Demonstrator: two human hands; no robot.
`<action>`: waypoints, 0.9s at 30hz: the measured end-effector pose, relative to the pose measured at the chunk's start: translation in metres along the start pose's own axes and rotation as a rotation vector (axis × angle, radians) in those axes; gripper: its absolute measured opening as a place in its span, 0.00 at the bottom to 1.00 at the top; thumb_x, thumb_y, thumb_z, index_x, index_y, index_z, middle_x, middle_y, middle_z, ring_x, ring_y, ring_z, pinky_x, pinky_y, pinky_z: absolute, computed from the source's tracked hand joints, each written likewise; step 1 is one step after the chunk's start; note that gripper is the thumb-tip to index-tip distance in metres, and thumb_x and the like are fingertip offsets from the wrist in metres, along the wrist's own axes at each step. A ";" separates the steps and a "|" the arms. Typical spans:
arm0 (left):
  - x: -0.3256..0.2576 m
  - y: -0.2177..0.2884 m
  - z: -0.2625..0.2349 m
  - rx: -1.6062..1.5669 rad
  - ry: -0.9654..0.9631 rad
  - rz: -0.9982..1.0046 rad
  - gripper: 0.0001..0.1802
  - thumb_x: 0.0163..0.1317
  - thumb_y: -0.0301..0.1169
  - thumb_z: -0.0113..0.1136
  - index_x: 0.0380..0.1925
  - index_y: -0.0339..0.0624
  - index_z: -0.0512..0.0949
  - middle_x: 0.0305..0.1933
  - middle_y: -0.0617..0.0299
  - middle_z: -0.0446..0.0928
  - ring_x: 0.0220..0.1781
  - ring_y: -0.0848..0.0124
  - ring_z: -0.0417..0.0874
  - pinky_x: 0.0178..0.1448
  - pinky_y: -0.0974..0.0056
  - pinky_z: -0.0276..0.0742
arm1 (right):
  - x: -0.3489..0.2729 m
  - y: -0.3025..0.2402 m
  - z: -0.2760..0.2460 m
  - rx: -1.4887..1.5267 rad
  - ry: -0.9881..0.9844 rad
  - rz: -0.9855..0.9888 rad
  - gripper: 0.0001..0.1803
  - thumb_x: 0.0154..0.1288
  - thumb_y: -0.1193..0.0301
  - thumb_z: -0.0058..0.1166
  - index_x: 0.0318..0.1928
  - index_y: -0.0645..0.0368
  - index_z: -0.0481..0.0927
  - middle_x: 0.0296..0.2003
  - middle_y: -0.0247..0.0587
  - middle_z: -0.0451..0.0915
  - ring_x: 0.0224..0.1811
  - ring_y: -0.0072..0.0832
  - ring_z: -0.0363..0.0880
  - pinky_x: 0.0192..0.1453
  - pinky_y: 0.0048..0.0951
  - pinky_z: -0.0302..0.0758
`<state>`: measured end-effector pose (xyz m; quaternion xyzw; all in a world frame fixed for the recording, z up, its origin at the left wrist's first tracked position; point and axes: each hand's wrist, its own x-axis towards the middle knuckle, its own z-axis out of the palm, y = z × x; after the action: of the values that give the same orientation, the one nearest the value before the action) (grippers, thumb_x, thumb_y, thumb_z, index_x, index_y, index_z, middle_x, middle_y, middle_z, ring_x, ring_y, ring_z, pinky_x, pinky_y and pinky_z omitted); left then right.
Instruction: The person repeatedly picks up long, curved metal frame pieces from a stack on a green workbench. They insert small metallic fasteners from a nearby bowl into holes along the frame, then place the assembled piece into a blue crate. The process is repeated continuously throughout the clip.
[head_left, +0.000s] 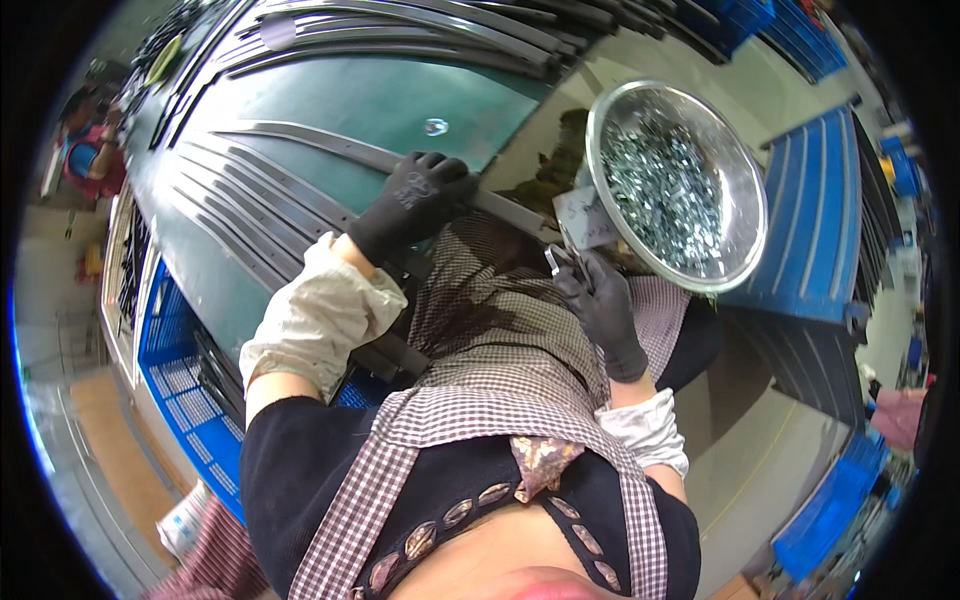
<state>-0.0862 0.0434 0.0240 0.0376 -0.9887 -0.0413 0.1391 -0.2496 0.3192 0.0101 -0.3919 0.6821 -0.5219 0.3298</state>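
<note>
Long strip (340, 146), dark grey, narrow and slightly curved with a pale sheen, rests partly on the green surface (380, 105), its near end jutting past the edge toward a metal bowl (740, 175) of shiny bits (660, 190). The gloved left hand's (415, 198) grip is curled closed over it; the right hand's (603, 308) pinches a small silvery piece (552, 260).

Left hand (415, 205), 11 o'clock: gloved black, paler print. Right hand (607, 312), 3 o'clock: gloved dark grey; the small piece (551, 259) it holds, silver. Strips (275, 180), 10 o'clock: black to grey. Tabletop (370, 100), 11 o'clock: green. Bowl (742, 200), 2 o'clock: silver, its metal bits (660, 185) likewise. Apron (490, 412), 6 o'clock: brown-and-white check. Crate (205, 420), 8 o'clock: blue.
</note>
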 end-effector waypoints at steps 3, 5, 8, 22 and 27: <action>0.004 0.008 0.000 -0.007 0.036 0.044 0.20 0.53 0.37 0.67 0.47 0.48 0.81 0.45 0.61 0.79 0.49 0.60 0.80 0.54 0.54 0.74 | 0.003 0.012 -0.005 0.038 0.014 0.030 0.17 0.69 0.64 0.60 0.48 0.67 0.79 0.30 0.40 0.82 0.31 0.25 0.80 0.38 0.29 0.77; 0.005 0.011 0.001 -0.042 0.045 0.045 0.20 0.53 0.36 0.67 0.48 0.47 0.81 0.44 0.61 0.79 0.49 0.59 0.80 0.54 0.54 0.74 | 0.008 0.013 -0.004 0.003 0.007 0.013 0.17 0.69 0.65 0.59 0.49 0.67 0.79 0.30 0.41 0.82 0.31 0.25 0.80 0.37 0.29 0.77; 0.005 0.013 -0.001 -0.210 0.039 -0.018 0.22 0.49 0.34 0.71 0.47 0.48 0.82 0.44 0.61 0.80 0.50 0.58 0.80 0.57 0.53 0.72 | 0.018 0.001 -0.005 -0.124 -0.043 -0.127 0.17 0.66 0.69 0.60 0.52 0.65 0.78 0.32 0.45 0.82 0.31 0.31 0.83 0.37 0.32 0.77; 0.012 0.008 -0.001 -0.432 -0.034 -0.125 0.23 0.44 0.30 0.74 0.45 0.44 0.85 0.42 0.60 0.81 0.50 0.56 0.79 0.62 0.54 0.69 | 0.063 0.038 -0.003 -0.188 -0.058 -0.378 0.14 0.60 0.67 0.67 0.40 0.61 0.80 0.32 0.45 0.82 0.30 0.38 0.81 0.35 0.38 0.76; 0.009 0.007 0.000 -0.463 -0.045 -0.148 0.23 0.44 0.29 0.74 0.46 0.44 0.85 0.42 0.59 0.80 0.50 0.55 0.79 0.62 0.54 0.70 | 0.048 0.028 -0.013 -0.536 -0.063 -0.147 0.24 0.72 0.50 0.55 0.36 0.63 0.78 0.27 0.49 0.79 0.29 0.44 0.80 0.35 0.40 0.75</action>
<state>-0.0956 0.0499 0.0275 0.0763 -0.9502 -0.2779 0.1188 -0.2884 0.2870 -0.0159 -0.5295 0.7550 -0.3329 0.1969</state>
